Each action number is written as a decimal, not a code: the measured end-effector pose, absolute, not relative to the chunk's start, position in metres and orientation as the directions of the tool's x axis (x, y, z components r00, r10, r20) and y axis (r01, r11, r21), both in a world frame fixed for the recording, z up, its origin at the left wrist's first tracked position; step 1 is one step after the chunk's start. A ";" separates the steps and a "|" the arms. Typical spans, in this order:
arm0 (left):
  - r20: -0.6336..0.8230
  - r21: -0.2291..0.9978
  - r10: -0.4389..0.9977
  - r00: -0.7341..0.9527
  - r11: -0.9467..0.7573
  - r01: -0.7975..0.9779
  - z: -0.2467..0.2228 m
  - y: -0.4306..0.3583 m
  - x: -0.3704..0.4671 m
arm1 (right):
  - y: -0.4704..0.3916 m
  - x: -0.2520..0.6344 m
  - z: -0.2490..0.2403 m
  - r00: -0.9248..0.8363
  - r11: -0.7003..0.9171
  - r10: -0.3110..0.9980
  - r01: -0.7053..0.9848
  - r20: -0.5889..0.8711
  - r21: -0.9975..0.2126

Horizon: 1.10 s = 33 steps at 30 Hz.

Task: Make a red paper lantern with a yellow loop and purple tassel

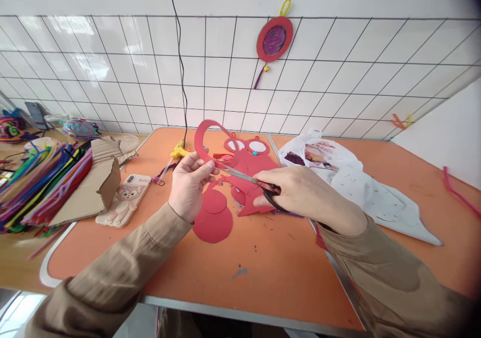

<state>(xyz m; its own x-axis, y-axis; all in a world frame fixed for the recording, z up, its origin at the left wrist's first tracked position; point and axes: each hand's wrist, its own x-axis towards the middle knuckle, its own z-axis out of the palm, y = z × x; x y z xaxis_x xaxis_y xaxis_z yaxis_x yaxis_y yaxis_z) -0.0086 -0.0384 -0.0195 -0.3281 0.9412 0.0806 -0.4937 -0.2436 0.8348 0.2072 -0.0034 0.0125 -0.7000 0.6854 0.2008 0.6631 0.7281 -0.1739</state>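
My left hand [190, 185] pinches a curved red paper ring [203, 138] between thumb and fingers, holding it up over the table. In my right hand [300, 193] is a pair of scissors [240, 174] with black handles, its blades pointing left at the ring's lower edge. Whether the blades are apart at the paper is hard to make out. Below lie red paper discs [214, 224], one overlapping another, and a larger red paper sheet [253, 165] with offcuts around it.
On the orange table [263, 268] sit a yellow glue gun [179, 150], a phone in a cartoon case [126, 200] and a white plastic bag [349, 175]. Left are cardboard [88, 193] and colourful pipe cleaners [48, 183]. A round red ornament [262, 32] hangs on the tiled wall.
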 end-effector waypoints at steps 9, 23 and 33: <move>0.098 0.846 0.944 -0.314 -0.246 -0.473 -0.024 -0.041 -0.007 | -0.002 0.205 0.008 -0.688 0.724 0.674 0.687 0.269 -0.056; 0.228 0.886 0.925 -0.304 -0.327 -0.330 -0.025 -0.050 -0.003 | -0.005 0.195 -0.004 -0.696 0.738 0.628 0.675 0.349 0.017; 0.189 0.892 0.931 -0.311 -0.295 -0.343 -0.021 -0.051 -0.005 | -0.007 0.195 -0.001 -0.688 0.736 0.654 0.675 0.314 -0.055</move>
